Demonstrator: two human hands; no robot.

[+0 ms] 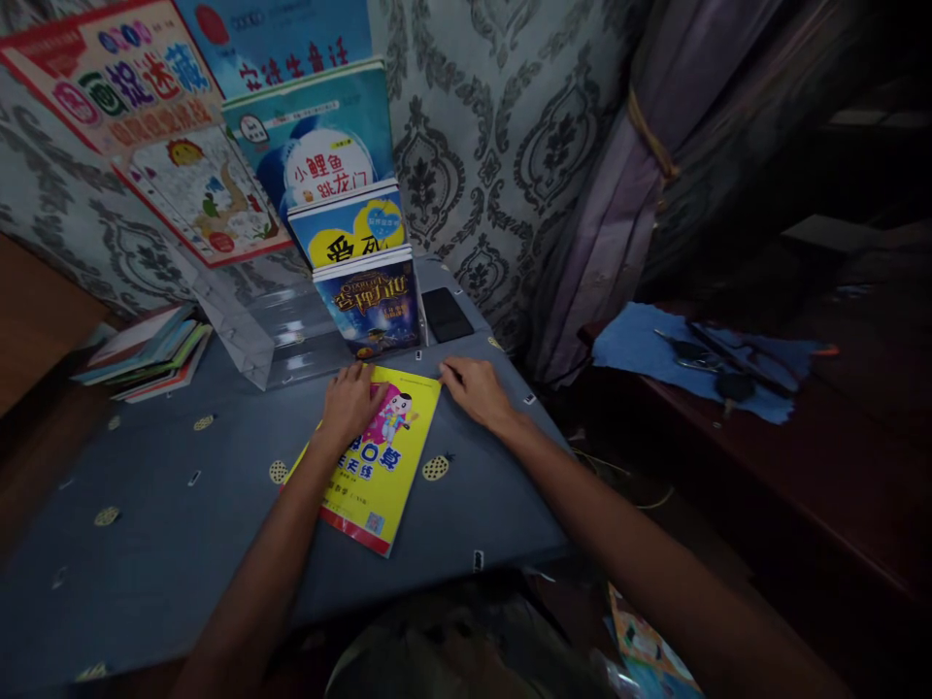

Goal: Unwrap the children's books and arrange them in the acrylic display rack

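Observation:
A yellow workbook [382, 485] with a red bottom edge and a cartoon figure lies on the cloth-covered table, cover up and slightly turned. My left hand [350, 406] rests flat over its upper left part, thumb stretched across the cover and fingers near the top edge. At the top right corner, my right hand [477, 390] is closed, with thumb and forefinger pinched at that corner. Just behind the workbook stands a clear tiered book rack [281, 361], which holds a dark blue book [375, 311] at the front and several taller books behind.
A stack of books [149, 354] lies left of the rack, and a dark phone [446, 316] to its right. On a dark red surface at right, a blue cloth [641, 340] bears keys and glasses. A patterned curtain [466, 146] hangs behind the table.

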